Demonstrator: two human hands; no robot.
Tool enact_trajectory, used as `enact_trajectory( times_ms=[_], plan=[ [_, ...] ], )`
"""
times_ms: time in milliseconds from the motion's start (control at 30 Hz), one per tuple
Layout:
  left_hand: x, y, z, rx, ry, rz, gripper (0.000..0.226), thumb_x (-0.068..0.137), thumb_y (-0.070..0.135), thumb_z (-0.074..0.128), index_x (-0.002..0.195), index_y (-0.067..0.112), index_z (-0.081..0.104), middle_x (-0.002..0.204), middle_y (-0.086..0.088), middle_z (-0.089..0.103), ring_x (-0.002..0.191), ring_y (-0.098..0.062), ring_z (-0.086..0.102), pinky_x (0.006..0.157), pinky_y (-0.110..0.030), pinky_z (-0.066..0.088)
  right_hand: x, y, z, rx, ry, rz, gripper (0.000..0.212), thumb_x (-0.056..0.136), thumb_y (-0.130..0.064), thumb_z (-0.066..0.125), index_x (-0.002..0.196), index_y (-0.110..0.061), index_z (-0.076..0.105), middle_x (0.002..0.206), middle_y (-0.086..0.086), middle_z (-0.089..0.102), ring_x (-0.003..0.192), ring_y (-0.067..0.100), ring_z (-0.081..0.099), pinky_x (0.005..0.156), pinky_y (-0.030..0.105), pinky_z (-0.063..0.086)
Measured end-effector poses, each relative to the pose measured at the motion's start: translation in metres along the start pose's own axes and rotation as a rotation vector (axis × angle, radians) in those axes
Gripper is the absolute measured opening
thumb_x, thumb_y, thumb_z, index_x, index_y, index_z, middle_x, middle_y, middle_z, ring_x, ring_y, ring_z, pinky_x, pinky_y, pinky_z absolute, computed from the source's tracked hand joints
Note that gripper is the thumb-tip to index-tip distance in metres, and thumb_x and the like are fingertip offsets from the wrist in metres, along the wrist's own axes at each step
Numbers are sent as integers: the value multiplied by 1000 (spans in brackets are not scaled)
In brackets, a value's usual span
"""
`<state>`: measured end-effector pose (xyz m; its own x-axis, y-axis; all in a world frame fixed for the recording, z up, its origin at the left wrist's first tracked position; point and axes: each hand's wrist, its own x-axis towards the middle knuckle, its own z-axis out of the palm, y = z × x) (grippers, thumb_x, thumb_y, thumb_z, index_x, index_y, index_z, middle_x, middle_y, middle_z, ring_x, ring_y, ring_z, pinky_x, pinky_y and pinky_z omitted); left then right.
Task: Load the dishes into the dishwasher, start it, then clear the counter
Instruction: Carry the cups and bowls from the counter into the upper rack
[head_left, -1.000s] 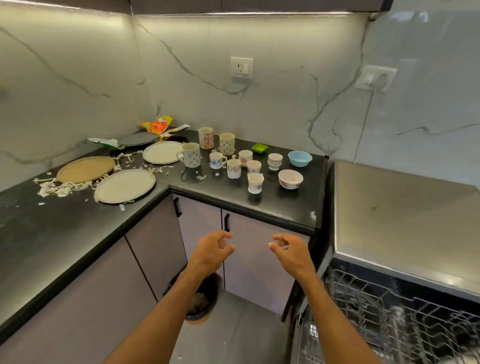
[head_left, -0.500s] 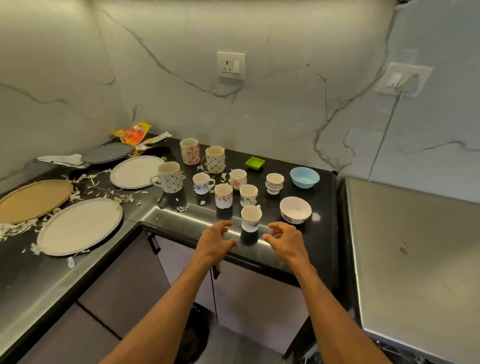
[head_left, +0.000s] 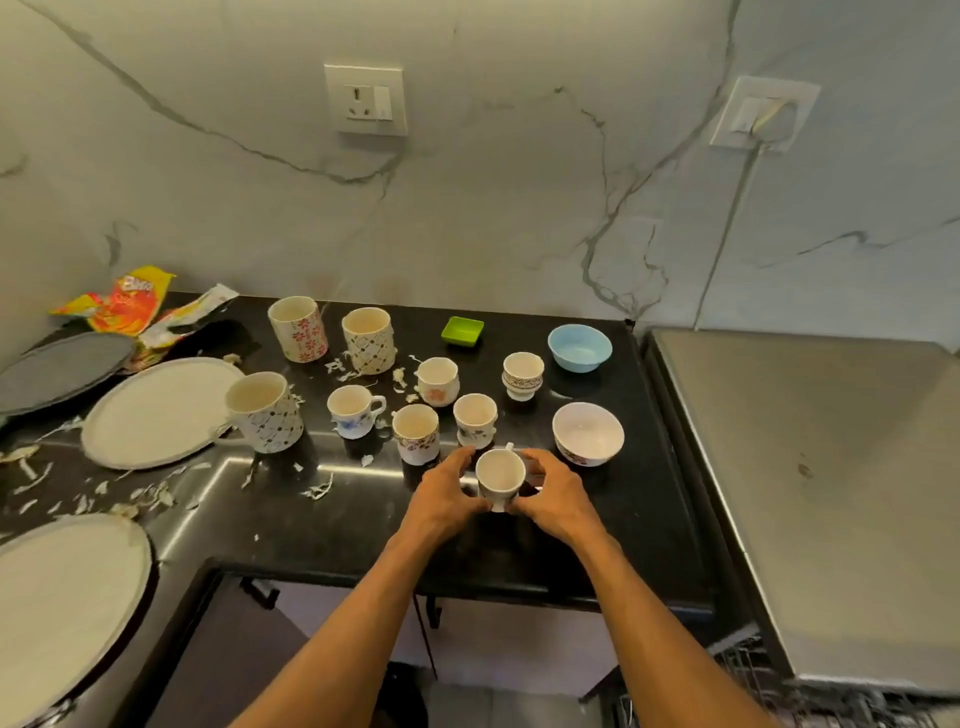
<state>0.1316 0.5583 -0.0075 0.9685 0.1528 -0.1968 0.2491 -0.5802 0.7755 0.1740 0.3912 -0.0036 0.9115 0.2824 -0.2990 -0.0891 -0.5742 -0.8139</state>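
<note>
Black polished stone bench (head_left: 363, 530), L-shaped, against marble-look wall. Both hands meet at one small white cup (head_left: 500, 475) near the front edge of the bench. Left hand (head_left: 447, 493) curls round the cup's left side; right hand (head_left: 553, 496) curls round its right side. Fingers of both are bent against the cup wall and the thumbs sit low, near the base. Cup is upright with its mouth up. Cannot tell whether it rests on the bench or is just clear of it.

Just beyond the cup:
- floral white cup (head_left: 475, 420)
- brown-banded white cup (head_left: 415, 433)
- white bowl with patterned rim (head_left: 588, 434), just right of the hands

Further back:
- blue-flowered handled cup (head_left: 353, 410)
- footed cup with patterned band (head_left: 522, 375)
- light blue bowl (head_left: 579, 347)
- small green square dish (head_left: 462, 331)
- two tall patterned mugs, one red-flowered (head_left: 297, 328), one lattice-printed (head_left: 369, 339)

Left side: large dotted-lattice mug (head_left: 265, 410) touches the rim of a round white plate (head_left: 156, 413). A dark grey plate (head_left: 57, 366) lies behind it, beside an orange-yellow snack wrapper (head_left: 122, 304). Pale shredded scraps (head_left: 145, 493) lie scattered across the bench.

Right: steel-topped dishwasher (head_left: 805, 493) stands against the bench, wire rack (head_left: 779, 691) showing below its top.
</note>
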Motion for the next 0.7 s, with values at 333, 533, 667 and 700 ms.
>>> enact_trajectory(
  times_ms=[333,533,667,700],
  plan=[
    [18,-16,9,-84,-85,132,68,71,25,83,133,20,53,127,1,63,113,-11,59,92,-21,42,0,4,11,35,96,-30,70,70,-13,86,133,-19,58,130,0,63,113,10,58,97,27,45],
    [4,-12,15,-84,-86,188,67,73,26,82,132,19,53,127,1,63,116,-14,59,101,-32,46,-17,19,9,97,127,-45,68,70,-13,86,132,-20,59,127,-1,65,114,12,59,102,37,47],
    [-12,-4,31,-64,-79,228,66,72,29,83,131,20,54,126,0,63,112,-11,58,97,-27,46,-40,33,3,141,164,-73,68,70,-10,86,132,-16,58,127,1,64,110,9,57,97,30,47],
    [-18,1,37,-65,-80,239,67,71,31,83,130,20,54,125,1,64,112,-11,59,98,-29,47,-46,39,-1,146,175,-83,68,70,-10,86,131,-16,58,126,1,65,108,9,57,95,27,47]
  ],
)
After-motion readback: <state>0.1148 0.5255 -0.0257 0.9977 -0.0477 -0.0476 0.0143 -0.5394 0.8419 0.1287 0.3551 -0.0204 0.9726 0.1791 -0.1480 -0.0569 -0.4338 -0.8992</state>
